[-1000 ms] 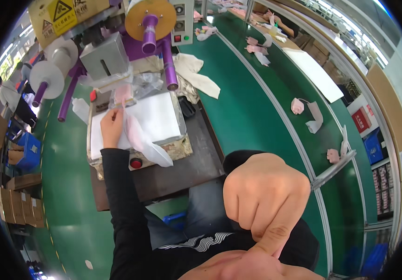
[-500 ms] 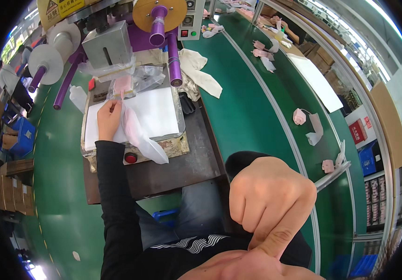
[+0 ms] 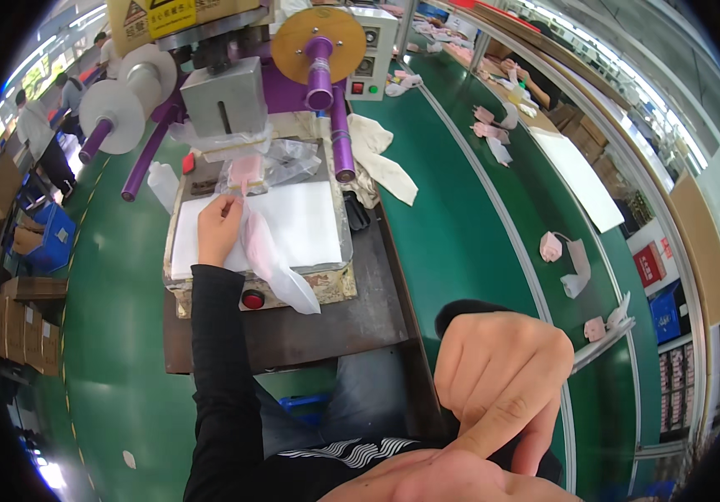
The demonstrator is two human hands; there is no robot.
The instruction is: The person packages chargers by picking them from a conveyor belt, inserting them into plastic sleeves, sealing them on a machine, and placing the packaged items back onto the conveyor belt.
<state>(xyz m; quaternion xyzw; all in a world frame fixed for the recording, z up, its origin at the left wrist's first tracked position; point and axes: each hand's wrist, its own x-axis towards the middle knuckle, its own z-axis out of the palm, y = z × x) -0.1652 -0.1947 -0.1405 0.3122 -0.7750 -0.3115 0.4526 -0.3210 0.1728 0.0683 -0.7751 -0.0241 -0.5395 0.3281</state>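
My left hand (image 3: pixel 218 227) is over the white sheet on the machine bed, its fingertips pinched on the near end of a pink strip, perhaps a cord. The strip runs back to a small pink block (image 3: pixel 247 167) below the grey metal press head (image 3: pixel 224 105). Beside the hand, a pink bundle in thin white wrapping (image 3: pixel 269 258) lies across the sheet and hangs over its near edge. My right hand (image 3: pixel 506 381) is raised close to me with curled fingers, a fingertip touching bare skin below my neck. Nothing shows in it, though its palm side is hidden.
Purple rollers (image 3: pixel 340 138) flank the press, with white film spools (image 3: pixel 113 115) on the left. A red button (image 3: pixel 253 299) sits at the bed's front. Cream cloth (image 3: pixel 381 159) lies to the right. Pink blocks with white wrapping (image 3: pixel 550 247) rest on the green conveyor.
The view has shifted, so the bench appears lower and farther right. My right hand has turned slightly at my neck. The left hand keeps its pinch in the same place on the bed.
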